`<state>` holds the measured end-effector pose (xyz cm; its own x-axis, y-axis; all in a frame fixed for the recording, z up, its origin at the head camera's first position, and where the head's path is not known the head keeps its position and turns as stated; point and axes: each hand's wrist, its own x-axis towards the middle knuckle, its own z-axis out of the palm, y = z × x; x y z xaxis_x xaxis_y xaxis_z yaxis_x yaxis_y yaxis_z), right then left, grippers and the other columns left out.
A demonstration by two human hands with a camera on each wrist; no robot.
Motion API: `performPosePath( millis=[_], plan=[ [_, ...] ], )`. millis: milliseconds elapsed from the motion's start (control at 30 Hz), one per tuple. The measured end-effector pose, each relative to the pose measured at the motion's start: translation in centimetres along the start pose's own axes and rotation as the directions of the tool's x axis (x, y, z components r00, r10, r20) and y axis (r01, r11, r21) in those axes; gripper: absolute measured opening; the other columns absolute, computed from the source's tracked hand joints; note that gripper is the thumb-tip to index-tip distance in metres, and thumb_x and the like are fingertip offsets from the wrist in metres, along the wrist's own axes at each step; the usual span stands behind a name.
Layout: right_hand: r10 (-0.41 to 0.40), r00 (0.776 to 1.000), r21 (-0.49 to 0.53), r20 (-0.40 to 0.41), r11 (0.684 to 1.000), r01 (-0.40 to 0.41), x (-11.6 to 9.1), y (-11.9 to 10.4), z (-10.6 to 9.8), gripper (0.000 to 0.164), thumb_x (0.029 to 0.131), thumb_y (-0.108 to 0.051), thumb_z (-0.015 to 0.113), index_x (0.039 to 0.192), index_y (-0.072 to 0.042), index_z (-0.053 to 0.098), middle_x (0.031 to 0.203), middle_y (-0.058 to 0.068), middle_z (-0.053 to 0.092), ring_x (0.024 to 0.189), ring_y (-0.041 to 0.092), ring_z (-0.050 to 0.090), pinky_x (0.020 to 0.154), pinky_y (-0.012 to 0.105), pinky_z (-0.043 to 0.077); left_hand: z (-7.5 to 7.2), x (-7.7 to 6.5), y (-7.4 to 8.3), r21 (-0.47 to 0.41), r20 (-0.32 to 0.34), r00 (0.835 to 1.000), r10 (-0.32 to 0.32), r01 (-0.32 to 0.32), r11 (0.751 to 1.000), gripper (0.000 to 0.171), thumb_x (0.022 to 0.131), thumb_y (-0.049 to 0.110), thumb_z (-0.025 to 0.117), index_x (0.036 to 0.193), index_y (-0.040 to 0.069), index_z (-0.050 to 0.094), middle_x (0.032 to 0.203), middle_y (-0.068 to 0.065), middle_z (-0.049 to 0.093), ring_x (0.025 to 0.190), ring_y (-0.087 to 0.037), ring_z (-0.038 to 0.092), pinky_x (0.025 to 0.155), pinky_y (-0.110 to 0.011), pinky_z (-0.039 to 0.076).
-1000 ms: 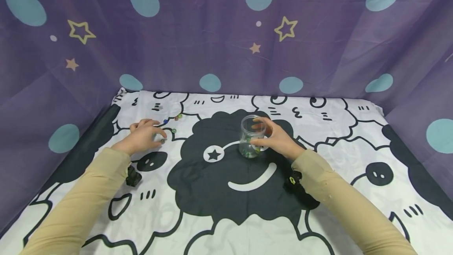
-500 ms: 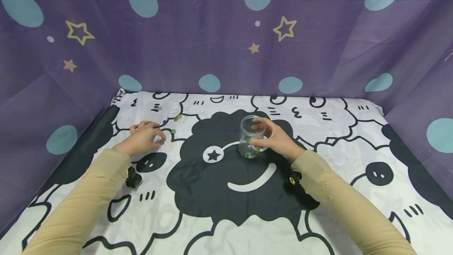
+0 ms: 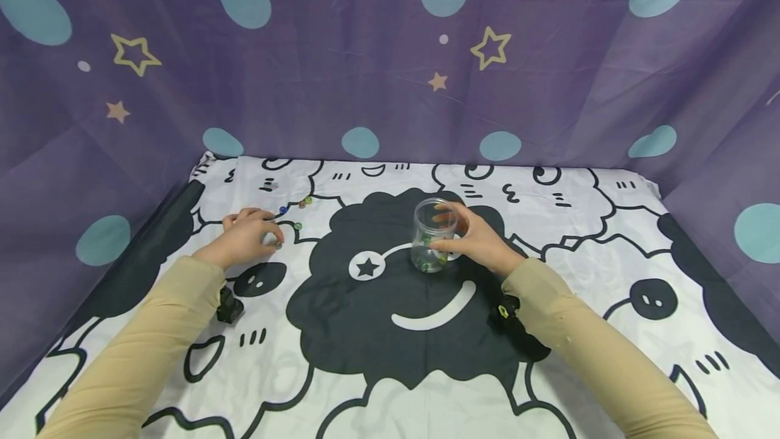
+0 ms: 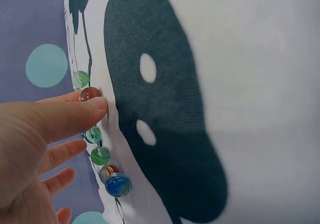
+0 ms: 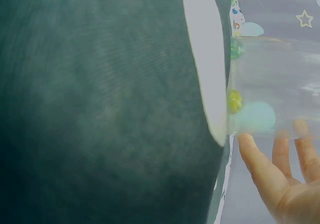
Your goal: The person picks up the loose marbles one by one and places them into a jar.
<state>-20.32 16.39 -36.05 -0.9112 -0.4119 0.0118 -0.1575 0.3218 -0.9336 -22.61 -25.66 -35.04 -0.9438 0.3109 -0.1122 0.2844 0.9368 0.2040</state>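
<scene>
Between thumb and index finger, my left hand (image 3: 244, 239) pinches a reddish-brown marble (image 4: 90, 94), low over the white cloth at the left. Around it in the left wrist view lie a green marble (image 4: 80, 78), another green marble (image 4: 100, 156), a swirled brown one (image 4: 107, 173) and a blue marble (image 4: 118, 185). My right hand (image 3: 481, 242) grips a clear plastic jar (image 3: 424, 236) from its right side, thumb in front and fingers behind. The jar stands upright, lidless, with several marbles at its bottom, among them a yellow marble (image 5: 235, 101) and a green one (image 5: 237, 48).
A black-and-white cartoon cloth (image 3: 341, 330) covers the table. Purple curtain (image 3: 365, 73) hangs behind it and along both sides. Loose marbles lie just beyond the left fingers, toward the back left. A black wrist camera (image 3: 229, 305) sits under the left cuff.
The left fingertips have closed a little on the marble and shifted slightly. The right hand and the jar stay in place.
</scene>
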Motion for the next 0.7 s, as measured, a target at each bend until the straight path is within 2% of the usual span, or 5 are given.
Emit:
performPosePath(
  millis=[700],
  plan=[
    [0.004, 1.000, -0.011, -0.008, 1.000, -0.004, 0.08, -0.07, 0.04, 0.070, 0.081, -0.020, 0.075, 0.141, -0.018, 0.039, 0.137, 0.012, 0.049, 0.122, 0.031, 0.048, 0.092, 0.046, 0.046, 0.25, 0.08, -0.25, 0.004, -0.003, 1.000, -0.007, 0.007, 1.000, 0.012, 0.078, 0.009, 0.074, 0.088, 0.016, 0.072, 0.137, -0.029, 0.044, 0.129, -0.051, 0.025, 0.092, -0.069, 0.013]
  ],
)
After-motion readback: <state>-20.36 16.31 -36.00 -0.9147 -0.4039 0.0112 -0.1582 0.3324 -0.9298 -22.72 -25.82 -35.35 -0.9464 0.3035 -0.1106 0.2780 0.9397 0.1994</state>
